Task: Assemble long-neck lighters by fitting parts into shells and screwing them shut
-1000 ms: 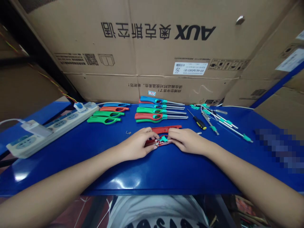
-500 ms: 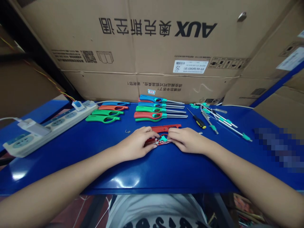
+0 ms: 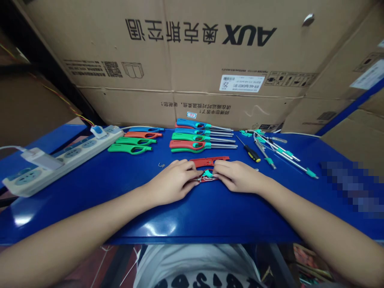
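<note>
Near the middle of the table, my left hand [image 3: 175, 181] and my right hand [image 3: 238, 177] pinch a red lighter shell half [image 3: 213, 180] from both ends. Inside it lie a teal trigger piece [image 3: 207, 173] and thin white wires. The fingertips of my right hand touch the teal piece, while my left thumb and fingers close over the shell's left part and hide much of it. Just behind my hands rests another red shell half [image 3: 207, 161], lying lengthwise. Several small metal pins [image 3: 162, 165] lie left of my left hand.
Several long-nosed lighters [image 3: 192, 137] lie in a row at the back. Coloured shells [image 3: 130, 149] sit left of them, beside a white power strip [image 3: 72, 154]. A screwdriver [image 3: 252, 153] and metal rods with teal parts [image 3: 288, 153] lie right. Cardboard [image 3: 192, 72] stands behind.
My left fingers have shifted slightly right along the red shell half, near the teal trigger piece. My right hand stays almost in place, and the view has tilted a little.
</note>
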Demonstrator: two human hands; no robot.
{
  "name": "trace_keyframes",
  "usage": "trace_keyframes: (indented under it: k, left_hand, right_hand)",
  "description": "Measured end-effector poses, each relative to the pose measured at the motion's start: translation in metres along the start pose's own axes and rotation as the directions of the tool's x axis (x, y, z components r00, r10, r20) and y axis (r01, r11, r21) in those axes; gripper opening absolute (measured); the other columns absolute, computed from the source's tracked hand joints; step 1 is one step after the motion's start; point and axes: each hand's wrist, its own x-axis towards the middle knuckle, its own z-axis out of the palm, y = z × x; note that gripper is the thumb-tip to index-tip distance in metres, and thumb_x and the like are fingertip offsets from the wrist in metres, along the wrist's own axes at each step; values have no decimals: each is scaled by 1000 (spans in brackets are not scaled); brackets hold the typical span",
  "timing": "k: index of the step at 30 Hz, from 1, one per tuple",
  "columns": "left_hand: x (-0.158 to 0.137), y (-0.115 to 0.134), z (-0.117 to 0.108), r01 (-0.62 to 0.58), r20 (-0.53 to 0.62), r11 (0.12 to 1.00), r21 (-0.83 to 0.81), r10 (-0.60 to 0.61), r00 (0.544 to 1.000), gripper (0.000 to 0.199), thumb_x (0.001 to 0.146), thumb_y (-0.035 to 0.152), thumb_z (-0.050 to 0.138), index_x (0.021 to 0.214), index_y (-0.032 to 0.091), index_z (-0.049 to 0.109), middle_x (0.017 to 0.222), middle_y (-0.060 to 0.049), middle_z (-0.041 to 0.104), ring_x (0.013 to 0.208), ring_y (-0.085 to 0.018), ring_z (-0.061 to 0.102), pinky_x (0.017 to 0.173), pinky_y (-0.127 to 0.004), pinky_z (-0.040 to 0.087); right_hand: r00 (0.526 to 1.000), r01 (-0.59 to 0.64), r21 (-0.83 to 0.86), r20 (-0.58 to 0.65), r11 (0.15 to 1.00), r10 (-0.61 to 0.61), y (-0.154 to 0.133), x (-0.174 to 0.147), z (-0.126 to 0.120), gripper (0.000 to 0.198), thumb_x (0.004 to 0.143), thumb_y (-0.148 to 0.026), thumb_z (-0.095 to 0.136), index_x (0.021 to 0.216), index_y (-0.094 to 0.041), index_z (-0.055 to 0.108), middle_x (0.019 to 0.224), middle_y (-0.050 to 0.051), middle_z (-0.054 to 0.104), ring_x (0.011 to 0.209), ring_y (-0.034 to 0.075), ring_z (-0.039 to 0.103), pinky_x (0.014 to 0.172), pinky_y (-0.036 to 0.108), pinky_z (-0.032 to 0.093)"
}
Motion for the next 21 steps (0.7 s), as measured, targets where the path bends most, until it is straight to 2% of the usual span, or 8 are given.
trace_keyframes:
  k: [9,12,14,17,21]
  left_hand:
    - [0,0,1,-8,-16,1000,6,8,1000,28,100,25,54,125,21,68,104,-7,65,98,-23,60,86,-38,45]
    - [0,0,1,1,-11,1000,-14,-1,1000,27,100,24,54,123,21,69,107,-8,65,100,-24,60,88,-37,46]
    - [0,1,1,7,-8,1000,-21,-7,1000,27,100,24,54,121,21,70,109,-8,65,102,-24,59,88,-37,47]
    - [-1,5,0,12,-2,1000,25,-12,1000,26,101,25,52,119,22,71,110,-9,64,101,-24,59,87,-37,47]
    - [-3,13,-1,19,26,991,129,-23,999,29,103,24,46,118,20,71,108,-10,64,96,-25,58,84,-39,48]
  right_hand:
    - [992,-45,6,118,999,44,-4,2,-7,22,100,-19,44,91,-18,64,91,5,62,68,14,51,61,27,38]
    - [993,-107,158,67,982,97,-2,2,-7,18,100,-24,50,93,-19,66,97,6,61,79,15,57,70,27,44]
    - [988,-151,289,28,945,149,0,2,-6,14,98,-29,57,103,-19,65,101,6,58,80,14,56,73,27,46]
    - [973,-214,413,9,885,231,4,3,-3,27,93,-34,66,115,-20,62,99,4,56,71,12,50,65,24,45]
    - [960,-262,464,32,846,280,5,6,0,25,90,-34,70,108,-19,63,95,2,58,69,11,46,62,24,42]
